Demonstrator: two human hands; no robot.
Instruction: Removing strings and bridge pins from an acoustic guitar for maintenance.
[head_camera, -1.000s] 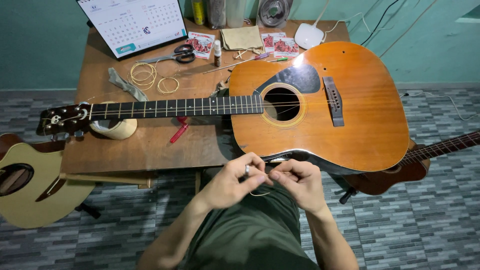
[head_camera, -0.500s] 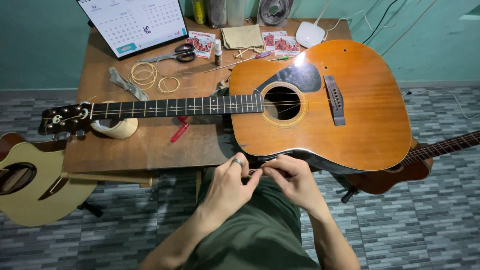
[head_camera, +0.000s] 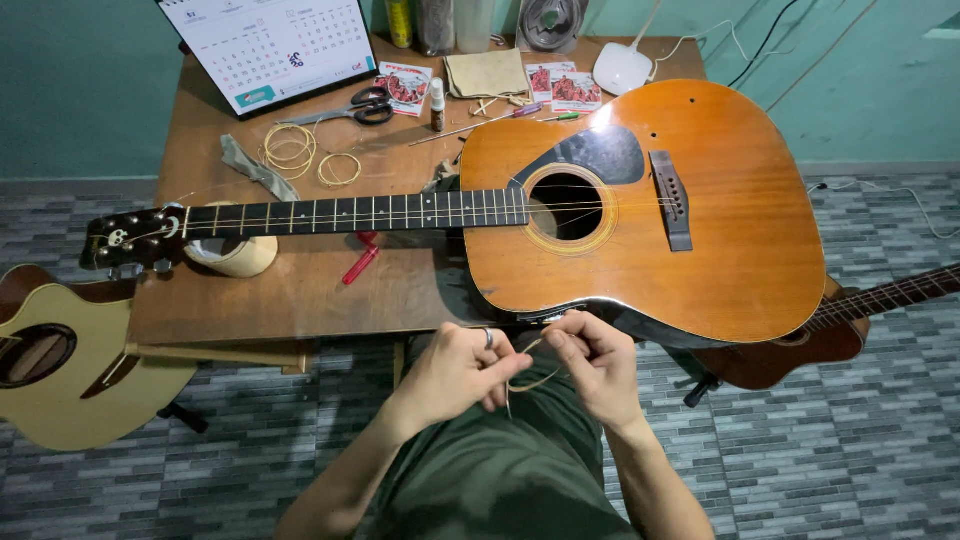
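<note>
In the head view, our left hand (head_camera: 455, 370) and right hand (head_camera: 598, 362) meet over our lap, just below the edge of the table (head_camera: 300, 300), each pinching a thin guitar string (head_camera: 533, 380). Half a second ago the hands sat closer together; now the string bows into a loose loop between them. The acoustic guitar (head_camera: 640, 220) lies flat on the table.

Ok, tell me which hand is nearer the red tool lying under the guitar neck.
Left. The left hand sits below and just right of the red tool; the right hand is farther right, below the guitar body.
</note>
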